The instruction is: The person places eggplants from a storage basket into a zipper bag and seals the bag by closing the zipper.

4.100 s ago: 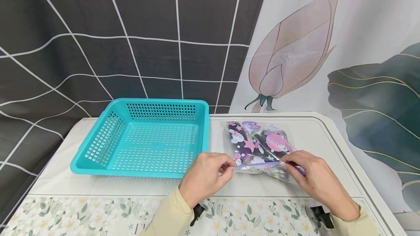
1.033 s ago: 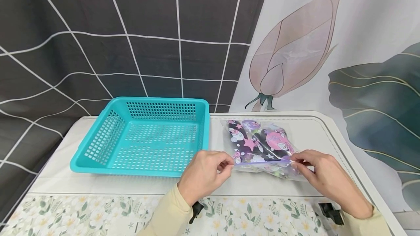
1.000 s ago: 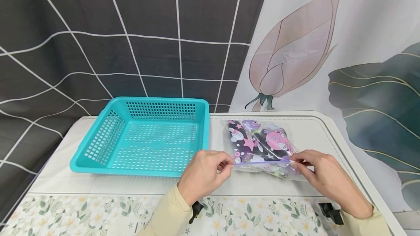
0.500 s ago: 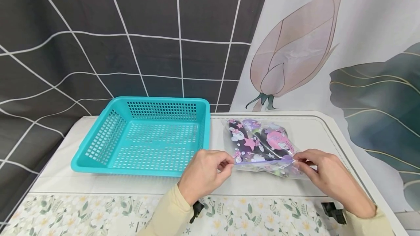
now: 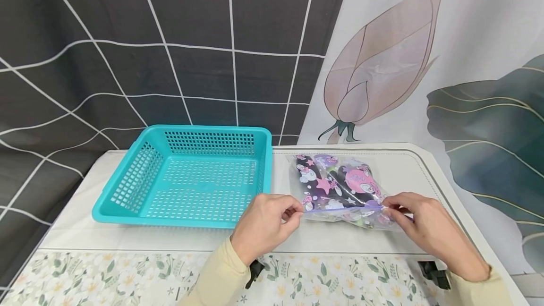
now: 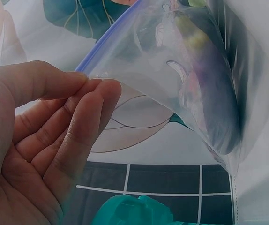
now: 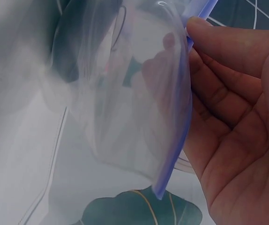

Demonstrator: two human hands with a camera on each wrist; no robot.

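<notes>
A clear zip bag [image 5: 340,192] with a purple seal strip lies on the table, right of the basket. Folded cloth-like items [image 5: 316,181] in black with pink and purple cartoon prints fill it. My left hand [image 5: 267,223] pinches the left corner of the strip between thumb and fingertips. Further right, my right hand [image 5: 422,218] pinches the strip near its other end. In the right wrist view, a short tail of the purple strip [image 7: 172,159] runs on past the thumb. The left wrist view shows the bag's corner [image 6: 125,65] drawn taut from the fingertips.
A turquoise perforated basket [image 5: 199,192] stands on the left of the white table cover [image 5: 161,240], beside my left hand. The cover's front part has a floral print. Behind the table hang a dark grid curtain [image 5: 199,79] and a white flower-printed one [image 5: 395,103].
My right hand has slid rightward along the purple strip, most of it before the last second. My left hand has stayed at the left corner. The bag and basket lie nearly where they were.
</notes>
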